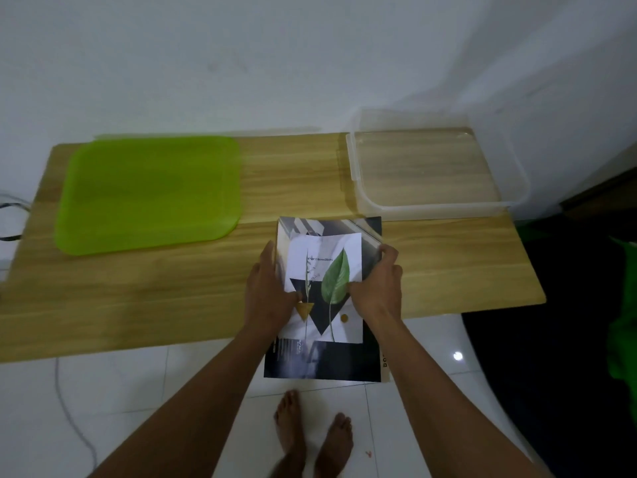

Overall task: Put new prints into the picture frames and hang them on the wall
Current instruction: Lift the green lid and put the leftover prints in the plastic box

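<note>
Both left hand (270, 291) and right hand (379, 288) grip the leaf print (325, 270)

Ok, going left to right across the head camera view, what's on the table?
green tray → left hand → leaf print → clear plastic container

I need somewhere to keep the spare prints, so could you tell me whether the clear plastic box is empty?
Empty: wood grain of the table shows plainly through the clear plastic box, with nothing inside it.
</note>
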A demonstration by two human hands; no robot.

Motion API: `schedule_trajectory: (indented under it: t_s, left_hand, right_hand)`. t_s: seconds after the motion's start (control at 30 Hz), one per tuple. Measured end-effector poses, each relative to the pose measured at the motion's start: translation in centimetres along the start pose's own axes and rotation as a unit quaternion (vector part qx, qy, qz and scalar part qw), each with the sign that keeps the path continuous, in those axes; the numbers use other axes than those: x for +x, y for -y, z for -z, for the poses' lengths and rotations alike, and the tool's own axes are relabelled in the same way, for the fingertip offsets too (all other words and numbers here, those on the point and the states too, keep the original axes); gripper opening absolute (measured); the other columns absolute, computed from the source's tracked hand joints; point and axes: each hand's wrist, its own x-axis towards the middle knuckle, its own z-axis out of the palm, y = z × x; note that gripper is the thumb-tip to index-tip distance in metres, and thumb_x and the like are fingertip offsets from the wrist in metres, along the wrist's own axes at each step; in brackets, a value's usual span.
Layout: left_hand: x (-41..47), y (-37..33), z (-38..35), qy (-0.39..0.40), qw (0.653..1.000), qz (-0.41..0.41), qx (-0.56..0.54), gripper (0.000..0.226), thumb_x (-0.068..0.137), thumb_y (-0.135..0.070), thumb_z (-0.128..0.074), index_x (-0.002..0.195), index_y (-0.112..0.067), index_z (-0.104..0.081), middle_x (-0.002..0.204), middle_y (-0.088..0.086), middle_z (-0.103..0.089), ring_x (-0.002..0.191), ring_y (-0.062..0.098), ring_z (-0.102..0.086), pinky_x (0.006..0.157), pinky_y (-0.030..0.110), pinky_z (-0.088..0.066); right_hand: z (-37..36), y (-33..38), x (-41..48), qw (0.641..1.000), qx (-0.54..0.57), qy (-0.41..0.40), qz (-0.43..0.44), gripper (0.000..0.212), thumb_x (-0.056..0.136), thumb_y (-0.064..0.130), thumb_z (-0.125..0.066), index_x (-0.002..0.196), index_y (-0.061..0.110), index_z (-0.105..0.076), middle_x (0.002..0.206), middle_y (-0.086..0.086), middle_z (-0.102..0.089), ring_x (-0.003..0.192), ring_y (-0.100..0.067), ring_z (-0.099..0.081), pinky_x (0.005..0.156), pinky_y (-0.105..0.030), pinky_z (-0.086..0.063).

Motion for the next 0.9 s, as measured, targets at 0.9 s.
schedule_trajectory:
  t_s: [0.9]
  left_hand:
    - [-0.8,-3.5,3.6,0.020,0.992,-0.017,-0.123,0.097,0.065,-0.013,-0.088,0.148,-0.022,-0.039,0.138,-0.001,-0.057,0.125,0.019,-0.054,0.102,0.034,-0.046]
  right_hand:
    - [5.6,1.6,-2.0,0.978,0.185,0.044,0.085,0.103,0.085,-0.007,-0.067,0.154,0.046,-0.013,0.156,0.004,-0.036,0.139,-0.019,-0.041,0.097,-0.034,-0.053]
